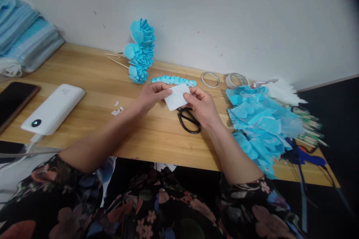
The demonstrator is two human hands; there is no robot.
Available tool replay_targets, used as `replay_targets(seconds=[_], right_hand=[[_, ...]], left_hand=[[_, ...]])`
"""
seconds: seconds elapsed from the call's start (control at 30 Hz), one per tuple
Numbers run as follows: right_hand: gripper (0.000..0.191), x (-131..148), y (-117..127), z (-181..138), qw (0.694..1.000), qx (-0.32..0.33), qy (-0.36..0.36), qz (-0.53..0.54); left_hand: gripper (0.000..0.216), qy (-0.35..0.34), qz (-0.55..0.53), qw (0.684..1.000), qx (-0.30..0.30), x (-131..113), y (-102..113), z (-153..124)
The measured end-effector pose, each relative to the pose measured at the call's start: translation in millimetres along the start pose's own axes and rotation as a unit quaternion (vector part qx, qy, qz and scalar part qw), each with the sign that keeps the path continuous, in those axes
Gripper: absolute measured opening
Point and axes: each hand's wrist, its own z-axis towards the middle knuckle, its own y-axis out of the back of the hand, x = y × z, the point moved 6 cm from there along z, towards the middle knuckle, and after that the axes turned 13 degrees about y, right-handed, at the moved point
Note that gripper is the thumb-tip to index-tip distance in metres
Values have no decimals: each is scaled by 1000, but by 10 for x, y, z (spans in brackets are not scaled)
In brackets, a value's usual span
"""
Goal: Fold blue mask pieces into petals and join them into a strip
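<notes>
My left hand and my right hand together pinch a small white square of fabric just above the wooden table. The left fingers grip its left edge, the right thumb and fingers its right edge. Black scissors lie on the table under my right hand. Just beyond the hands lies a strip of blue petals, and behind it a blue layered flower on a stick.
A heap of cut blue pieces and white ones covers the table's right side, with two tape rolls behind. A white power bank and a phone lie left. Stacked blue masks sit far left.
</notes>
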Motion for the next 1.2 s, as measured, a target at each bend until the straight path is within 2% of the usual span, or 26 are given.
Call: replay_targets(seconds=[0.13,0.2,0.3,0.4,0.53,0.67,0.83,1.2], right_hand=[[47,-25,-19,1,1000,13,3,-11],[49,-25,-22,6,1000,11,10,-13],[55,-17,-9,12,999,8,19,-27],[56,12,11,6,997,21,25,-64],[37,117,35,-8,992,46,49,-104],[24,236,12,4,981,85,113,-132],[23,200,11,15,969,103,131,-184],[20,182,40,34,969,74,130,-196]], left_hand=[[46,41,-149,988,28,23,-54,-8],[45,62,-185,979,53,80,-105,5],[43,83,-179,977,78,174,-136,33],[45,84,-173,980,57,226,-72,68],[38,86,-176,981,4,222,38,101],[34,89,-175,980,-25,180,82,99],[31,89,-173,981,-14,159,58,83],[26,92,-150,984,13,197,6,90]])
